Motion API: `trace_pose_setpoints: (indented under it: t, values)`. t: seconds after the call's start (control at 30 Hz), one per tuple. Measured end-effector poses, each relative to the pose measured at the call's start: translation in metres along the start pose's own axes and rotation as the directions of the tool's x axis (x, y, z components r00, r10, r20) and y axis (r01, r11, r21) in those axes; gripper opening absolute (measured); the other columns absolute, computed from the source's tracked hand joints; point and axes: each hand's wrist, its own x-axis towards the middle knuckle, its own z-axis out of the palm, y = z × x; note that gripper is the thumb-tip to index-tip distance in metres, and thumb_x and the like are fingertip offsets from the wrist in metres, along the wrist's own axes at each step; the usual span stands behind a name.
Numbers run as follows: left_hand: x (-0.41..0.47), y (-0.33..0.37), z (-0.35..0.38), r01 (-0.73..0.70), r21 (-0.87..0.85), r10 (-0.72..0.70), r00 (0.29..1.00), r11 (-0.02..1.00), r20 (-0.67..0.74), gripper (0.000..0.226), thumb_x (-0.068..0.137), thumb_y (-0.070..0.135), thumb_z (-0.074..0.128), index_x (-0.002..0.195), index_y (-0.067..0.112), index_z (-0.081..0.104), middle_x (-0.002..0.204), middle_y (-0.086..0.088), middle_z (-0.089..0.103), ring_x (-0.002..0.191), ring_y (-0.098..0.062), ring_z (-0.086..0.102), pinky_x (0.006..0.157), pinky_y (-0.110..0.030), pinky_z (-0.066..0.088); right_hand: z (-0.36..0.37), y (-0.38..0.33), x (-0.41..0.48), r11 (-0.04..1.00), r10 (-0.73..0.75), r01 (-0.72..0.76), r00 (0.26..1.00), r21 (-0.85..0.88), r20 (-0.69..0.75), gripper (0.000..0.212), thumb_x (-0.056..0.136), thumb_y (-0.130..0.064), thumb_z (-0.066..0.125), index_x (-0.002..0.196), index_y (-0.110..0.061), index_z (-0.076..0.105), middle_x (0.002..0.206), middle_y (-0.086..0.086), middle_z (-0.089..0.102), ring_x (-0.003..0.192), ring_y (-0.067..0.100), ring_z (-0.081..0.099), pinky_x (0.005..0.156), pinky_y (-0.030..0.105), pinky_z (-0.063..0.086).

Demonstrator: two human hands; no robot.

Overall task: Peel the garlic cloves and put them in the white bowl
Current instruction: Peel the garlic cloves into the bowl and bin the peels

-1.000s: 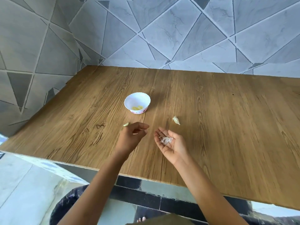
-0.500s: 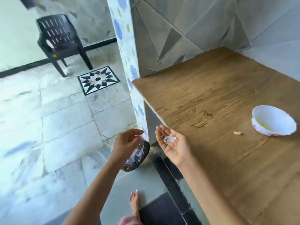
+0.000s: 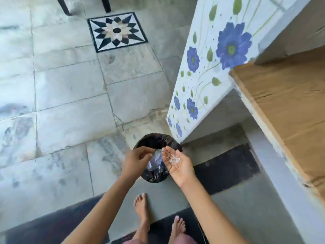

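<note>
My right hand [image 3: 179, 169] lies palm up and flat over the floor, carrying a few thin whitish garlic skins [image 3: 173, 160] near the base of its fingers. Just left of it, my left hand [image 3: 136, 160] has its fingers curled with thumb and fingertips close together; nothing shows between them. Both hands hover over a small round bin [image 3: 158, 139] lined with a black bag, with pale scraps inside. Neither the white bowl nor the garlic cloves are in view.
The wooden countertop [image 3: 290, 106] runs along the right edge, on a floral-tiled support wall [image 3: 202, 76]. The bin stands on grey floor tiles at the foot of that wall. My bare feet [image 3: 141, 208] are below the bin. Black chair legs [image 3: 105, 4] show at the top.
The view has swung from the countertop down to the floor and bin. Both hands moved off the counter and now hang over the bin, the right palm still carrying the skins.
</note>
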Motion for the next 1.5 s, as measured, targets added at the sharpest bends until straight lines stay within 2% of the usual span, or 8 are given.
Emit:
trace_pose_setpoints:
  t: [0.5,0.6,0.77,0.9,1.1,1.27,1.43,1.5]
  values:
    - [0.245,-0.287,0.142,0.317,-0.148,-0.317,0.948,0.937,0.026,0.021,0.090,0.008,0.052,0.099,0.017,0.068,0.096,0.004,0.066,0.084,-0.010,0.058,0.071,-0.017,0.045,-0.117,0.062,0.374,0.856,0.119,-0.243,0.951,-0.457,-0.284,0.055,0.103,-0.040,0.023,0.148,-0.011,0.020,0.153,0.005,0.025,0.137,0.023,0.032,0.088,0.027,0.037]
    - [0.247,-0.298,0.161,0.204,-0.183,-0.206,0.978,0.962,0.006,0.026,0.091,0.013,0.049,0.109,0.022,0.066,0.103,0.008,0.067,0.088,-0.005,0.057,0.077,-0.016,0.045,-0.134,0.071,0.387,0.867,0.153,-0.286,0.932,-0.407,-0.328,0.051,0.101,-0.042,0.029,0.142,-0.011,0.036,0.110,0.005,0.058,0.081,0.020,0.055,0.060,0.025,0.037]
    - [0.241,-0.308,0.203,-0.135,-0.122,0.164,0.947,0.983,0.277,0.042,0.098,0.030,0.036,0.138,0.022,0.046,0.145,0.004,0.041,0.139,-0.008,0.029,0.115,-0.025,0.019,-0.142,0.077,0.383,0.928,0.228,-0.295,0.933,-0.228,-0.277,0.053,0.101,-0.035,0.024,0.143,-0.004,0.032,0.146,0.017,0.037,0.138,0.032,0.030,0.110,0.037,0.028]
    - [0.271,-0.345,0.191,0.319,0.326,-0.386,0.908,0.890,0.164,0.041,0.102,0.036,0.032,0.137,0.020,0.047,0.150,-0.006,0.034,0.141,-0.020,0.025,0.114,-0.039,0.021,-0.146,0.062,0.373,0.918,0.290,-0.334,0.933,-0.213,-0.212,0.050,0.099,-0.038,0.031,0.142,-0.014,0.037,0.148,0.008,0.036,0.139,0.026,0.030,0.112,0.039,0.023]
    - [0.237,-0.313,0.212,-0.185,-0.135,0.213,0.947,0.973,0.239,0.046,0.099,0.038,0.031,0.142,0.026,0.038,0.148,0.006,0.036,0.142,-0.011,0.025,0.117,-0.027,0.016,-0.143,0.063,0.377,0.902,0.262,-0.331,0.930,-0.278,-0.257,0.055,0.100,-0.043,0.027,0.141,-0.008,0.039,0.140,0.011,0.047,0.128,0.025,0.045,0.110,0.036,0.032]
    - [0.255,-0.358,0.184,0.227,0.274,-0.274,0.951,0.935,0.144,0.041,0.102,0.031,0.034,0.139,0.019,0.044,0.153,-0.005,0.030,0.143,-0.019,0.024,0.114,-0.033,0.021,-0.140,0.070,0.360,0.872,0.130,-0.146,0.989,-0.466,-0.067,0.048,0.101,-0.036,0.029,0.143,-0.014,0.034,0.148,0.003,0.037,0.135,0.018,0.036,0.108,0.033,0.029]
    - [0.236,-0.318,0.169,0.083,0.154,-0.093,0.994,0.985,0.063,0.055,0.085,0.042,0.050,0.136,0.021,0.046,0.139,0.002,0.049,0.123,-0.013,0.047,0.095,-0.026,0.037,-0.161,0.061,0.332,-0.380,-0.213,0.310,0.887,-0.871,0.409,0.046,0.097,-0.020,0.045,0.142,-0.010,0.038,0.147,0.006,0.039,0.136,0.018,0.034,0.112,0.033,0.025]
    - [0.219,-0.297,0.152,0.059,0.214,-0.061,0.998,0.975,0.002,0.051,0.088,0.033,0.057,0.136,0.019,0.047,0.137,0.002,0.050,0.123,-0.015,0.048,0.091,-0.024,0.036,-0.160,0.058,0.312,-0.551,-0.193,0.296,0.864,-0.780,0.465,0.048,0.095,-0.018,0.047,0.140,-0.005,0.039,0.146,0.012,0.040,0.136,0.024,0.035,0.113,0.037,0.024]
